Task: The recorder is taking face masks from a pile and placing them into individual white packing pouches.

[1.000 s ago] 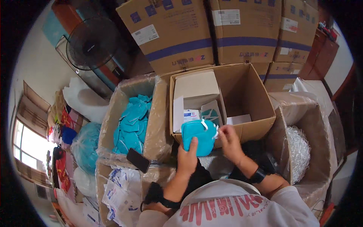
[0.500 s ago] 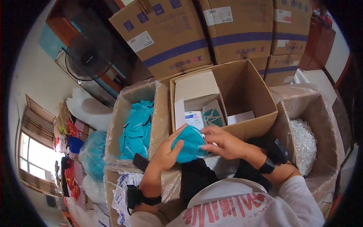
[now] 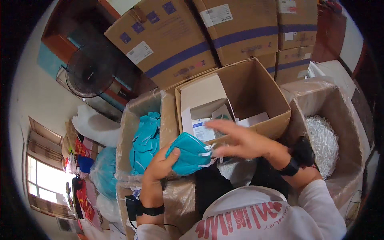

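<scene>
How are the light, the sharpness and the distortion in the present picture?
In the head view, the window glares nearly white; in the head view, the right hand looks blurred, while the left hand and the teal mask look sharper; also in the head view, the wide lens leaves black corners.

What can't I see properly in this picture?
In the head view:
Left hand: most fingers, hidden behind the teal face mask.
Right hand: blurred, so I can't tell whether it touches the mask.
Stacked cardboard cartons: tops, cut off by the upper edge.
Thin white strips: too small and tangled to count.
</scene>
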The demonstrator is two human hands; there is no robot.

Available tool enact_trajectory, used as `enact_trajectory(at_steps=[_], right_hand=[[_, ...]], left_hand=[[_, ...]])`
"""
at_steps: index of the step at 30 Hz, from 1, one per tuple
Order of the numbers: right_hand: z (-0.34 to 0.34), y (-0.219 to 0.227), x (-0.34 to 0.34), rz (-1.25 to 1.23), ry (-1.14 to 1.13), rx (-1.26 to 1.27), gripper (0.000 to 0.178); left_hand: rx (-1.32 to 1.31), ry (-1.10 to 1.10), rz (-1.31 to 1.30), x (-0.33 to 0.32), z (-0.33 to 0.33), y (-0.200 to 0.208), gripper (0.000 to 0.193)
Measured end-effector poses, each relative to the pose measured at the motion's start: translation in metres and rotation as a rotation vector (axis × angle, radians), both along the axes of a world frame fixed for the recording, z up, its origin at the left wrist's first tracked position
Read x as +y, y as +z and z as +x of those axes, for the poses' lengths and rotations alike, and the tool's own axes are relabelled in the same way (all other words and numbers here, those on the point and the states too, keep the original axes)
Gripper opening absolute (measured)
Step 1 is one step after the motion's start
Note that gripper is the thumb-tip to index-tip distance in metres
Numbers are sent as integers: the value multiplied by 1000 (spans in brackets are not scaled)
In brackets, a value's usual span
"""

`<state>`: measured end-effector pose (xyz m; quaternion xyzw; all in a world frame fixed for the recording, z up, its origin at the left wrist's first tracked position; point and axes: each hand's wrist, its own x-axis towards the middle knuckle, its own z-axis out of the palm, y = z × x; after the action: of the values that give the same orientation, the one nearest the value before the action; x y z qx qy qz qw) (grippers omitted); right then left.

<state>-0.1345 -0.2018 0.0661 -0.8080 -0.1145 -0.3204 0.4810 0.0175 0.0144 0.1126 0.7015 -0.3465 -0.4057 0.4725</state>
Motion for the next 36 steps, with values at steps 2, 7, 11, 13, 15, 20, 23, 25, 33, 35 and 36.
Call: enact_trajectory(at_steps=[2,7,11,13,15,20,23,25,33,35,36], right_hand=[[8,16,14,86,257,395,25],[19,-16,24,18,200,309,24],[26,-23,33,-136,48,299,24],[23,-28,37,-191,-48,241,26],[18,-33,42,-118,27,241,28],[-6,-29,26,204,338,516,33],[-13,-23,10,319,486,816,32],[-17,-37,-4,367,512,883,32],[-22,-35,-34,447,517,1015,34],[-19,-33,-35,442,524,1033,33],[-17,-33,-35,440,516,1042,32]], left_hand=[[-37,-39,34,-5,-2,4,45],[-442,54,-37,-25,-4,-2,38],[-797,193,-186,-47,-19,-2,27],[-826,154,-132,-65,-29,-10,23],[-775,146,-155,-72,-30,-26,30],[-721,322,-162,-68,-15,-49,35],[-697,388,-166,-56,2,-42,36],[-672,397,-196,-53,14,-41,36],[-737,442,-158,-16,44,-29,31],[-729,449,-174,-10,49,-31,30],[-723,451,-185,-8,51,-32,30]])
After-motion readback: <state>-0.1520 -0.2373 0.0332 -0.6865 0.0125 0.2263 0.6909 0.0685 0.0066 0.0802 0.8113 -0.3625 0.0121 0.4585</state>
